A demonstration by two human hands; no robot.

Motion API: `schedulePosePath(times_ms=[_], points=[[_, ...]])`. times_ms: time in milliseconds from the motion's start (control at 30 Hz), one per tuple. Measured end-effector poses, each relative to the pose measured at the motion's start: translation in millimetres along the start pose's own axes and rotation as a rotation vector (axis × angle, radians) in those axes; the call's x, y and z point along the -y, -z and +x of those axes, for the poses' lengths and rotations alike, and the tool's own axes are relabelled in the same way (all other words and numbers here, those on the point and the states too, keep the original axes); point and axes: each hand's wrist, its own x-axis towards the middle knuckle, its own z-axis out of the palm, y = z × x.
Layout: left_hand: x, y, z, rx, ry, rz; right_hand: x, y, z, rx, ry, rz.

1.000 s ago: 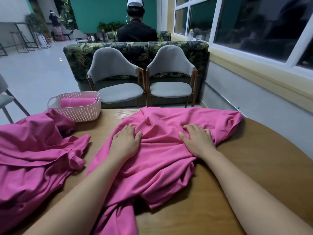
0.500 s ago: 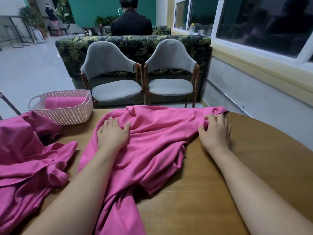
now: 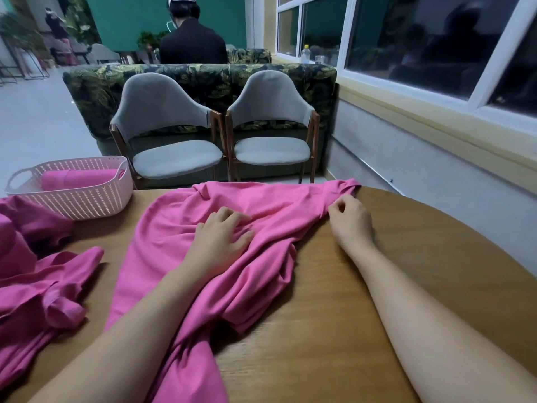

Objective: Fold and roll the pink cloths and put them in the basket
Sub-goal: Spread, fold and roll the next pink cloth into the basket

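A large pink cloth (image 3: 180, 257) lies crumpled across the middle of the wooden table (image 3: 421, 271), hanging over the near edge. My left hand (image 3: 220, 242) rests flat on its middle with fingers spread. My right hand (image 3: 350, 219) pinches the cloth's right edge near the far corner, fingers curled. A pale pink woven basket (image 3: 87, 199) stands at the far left of the table with one rolled pink cloth (image 3: 78, 178) inside. More pink cloth (image 3: 37, 292) lies heaped at the left.
Two grey chairs (image 3: 270, 149) stand just beyond the table's far edge, a leaf-patterned sofa behind them. A person in black sits further back, facing away. A wall with windows runs along the right.
My right hand slid from the cloth's middle out to its right edge and now pinches it. My left hand shifted slightly on the cloth. The cloth's right side has been drawn flatter.
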Motion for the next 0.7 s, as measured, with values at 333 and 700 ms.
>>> schedulePosePath(times_ms=[333, 700], points=[[15.4, -6.7, 1.9, -0.007, 0.012, -0.059, 1.6, 0.1, 8.4, 0.1, -0.102, -0.199], [15.3, -8.4, 3.4, -0.003, 0.019, -0.056, 7.4, 0.3, 16.1, 0.065, -0.139, -0.065]])
